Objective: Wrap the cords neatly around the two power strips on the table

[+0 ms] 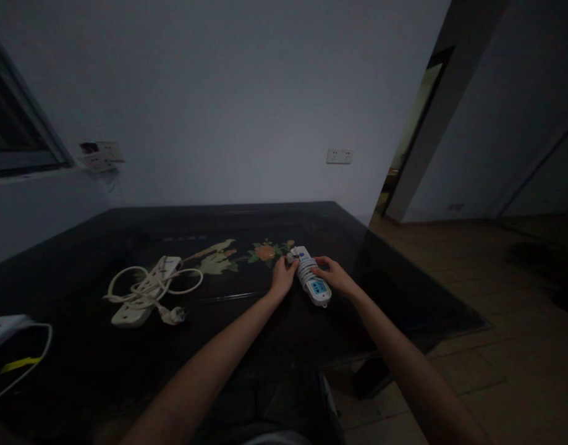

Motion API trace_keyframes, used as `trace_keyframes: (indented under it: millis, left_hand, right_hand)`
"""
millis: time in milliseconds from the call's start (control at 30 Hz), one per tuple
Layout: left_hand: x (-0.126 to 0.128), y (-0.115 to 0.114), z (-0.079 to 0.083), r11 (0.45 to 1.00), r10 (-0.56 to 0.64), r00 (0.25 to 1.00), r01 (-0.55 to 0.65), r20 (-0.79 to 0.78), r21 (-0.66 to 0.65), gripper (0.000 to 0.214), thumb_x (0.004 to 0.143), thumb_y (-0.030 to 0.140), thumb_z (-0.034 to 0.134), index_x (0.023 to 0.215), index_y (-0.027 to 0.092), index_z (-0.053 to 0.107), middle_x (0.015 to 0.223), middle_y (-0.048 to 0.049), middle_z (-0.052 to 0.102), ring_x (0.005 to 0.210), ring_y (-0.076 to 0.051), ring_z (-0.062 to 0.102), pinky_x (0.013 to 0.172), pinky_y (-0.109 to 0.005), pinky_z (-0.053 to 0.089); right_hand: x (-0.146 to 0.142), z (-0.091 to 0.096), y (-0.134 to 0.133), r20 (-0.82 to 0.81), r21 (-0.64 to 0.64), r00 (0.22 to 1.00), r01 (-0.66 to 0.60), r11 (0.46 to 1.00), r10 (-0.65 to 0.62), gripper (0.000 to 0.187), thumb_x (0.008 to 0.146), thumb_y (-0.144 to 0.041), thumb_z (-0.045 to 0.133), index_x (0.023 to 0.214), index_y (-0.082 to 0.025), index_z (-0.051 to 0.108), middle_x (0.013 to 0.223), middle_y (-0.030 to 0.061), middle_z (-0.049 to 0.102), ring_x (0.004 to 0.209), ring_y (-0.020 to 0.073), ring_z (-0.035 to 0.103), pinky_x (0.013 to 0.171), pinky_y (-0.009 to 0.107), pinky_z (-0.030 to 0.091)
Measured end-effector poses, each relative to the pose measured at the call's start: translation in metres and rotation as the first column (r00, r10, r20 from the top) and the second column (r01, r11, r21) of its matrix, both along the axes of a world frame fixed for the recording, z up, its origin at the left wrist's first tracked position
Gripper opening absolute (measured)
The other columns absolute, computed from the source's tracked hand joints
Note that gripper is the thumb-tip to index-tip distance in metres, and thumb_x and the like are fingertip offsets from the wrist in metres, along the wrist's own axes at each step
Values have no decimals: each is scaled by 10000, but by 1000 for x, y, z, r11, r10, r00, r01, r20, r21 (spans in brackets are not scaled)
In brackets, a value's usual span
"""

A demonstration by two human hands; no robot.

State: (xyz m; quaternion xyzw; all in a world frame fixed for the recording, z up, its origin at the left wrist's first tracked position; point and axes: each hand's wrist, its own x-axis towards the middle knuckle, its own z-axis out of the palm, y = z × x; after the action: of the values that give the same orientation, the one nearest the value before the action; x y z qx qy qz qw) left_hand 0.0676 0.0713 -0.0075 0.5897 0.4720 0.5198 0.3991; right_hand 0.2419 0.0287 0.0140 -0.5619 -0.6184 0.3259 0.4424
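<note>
A white power strip (319, 292) with blue socket faces lies on the dark table, its white cord (306, 272) wound several times around its middle. At its far left end, my left hand (282, 277) is closed on the plug (290, 257), partly covered by the fingers. My right hand (334, 274) grips the strip from the right, thumb over the wound cord and the other fingers along the far edge. Farther left lies a second white power strip (128, 315) with a loosely looped cord (121, 272) and its own plug (175, 315).
The dark table (246, 346) has a painted bird and flower pattern. A white device (5, 327) with a thin cable and a yellow tag (21, 364) sits at the left edge. Wall sockets (339, 156) are on the wall behind; tiled floor (469, 364) lies right.
</note>
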Motion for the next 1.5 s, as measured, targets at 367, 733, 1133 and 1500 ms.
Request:
trace_keyframes:
  millis: [367, 733, 1133, 1500]
  left_hand:
    - [1, 14, -1, 997, 20, 998, -15, -66, 69, 273, 797, 305, 638, 1027, 162, 602, 797, -28, 639, 736, -169, 603, 700, -273, 465]
    - [8, 13, -2, 987, 87, 988, -68, -127, 144, 412, 830, 232, 581, 1227, 141, 522, 1119, -139, 578, 1002, -224, 567, 933, -378, 421]
    - [0, 10, 0, 988, 41, 983, -13, -177, 156, 311, 848, 200, 559, 1155, 164, 518, 985, -81, 650, 847, -169, 610, 792, -300, 469]
    - [9, 17, -3, 991, 81, 916, -33, -393, 129, 255, 857, 260, 537, 1081, 151, 593, 1046, -141, 642, 1030, -253, 577, 924, -382, 410]
  right_hand:
    - [0, 9, 6, 165, 18, 986, 23, 1000, -26, 377, 709, -281, 731, 1043, -142, 627, 1053, 106, 674, 991, 211, 625, 904, 362, 467]
    - [-2, 0, 5, 228, 31, 968, 102, 994, -106, 357, 762, -325, 667, 1066, -154, 590, 1054, 92, 667, 976, 192, 631, 861, 327, 482]
    - [4, 4, 0, 272, 82, 939, 193, 978, -209, 334, 734, -355, 687, 1001, -161, 639, 987, 102, 683, 918, 218, 646, 818, 342, 491]
    - [23, -5, -8, 253, 91, 947, 181, 979, -198, 409, 817, -344, 593, 1191, -178, 601, 1115, 119, 675, 1005, 244, 640, 887, 396, 488]
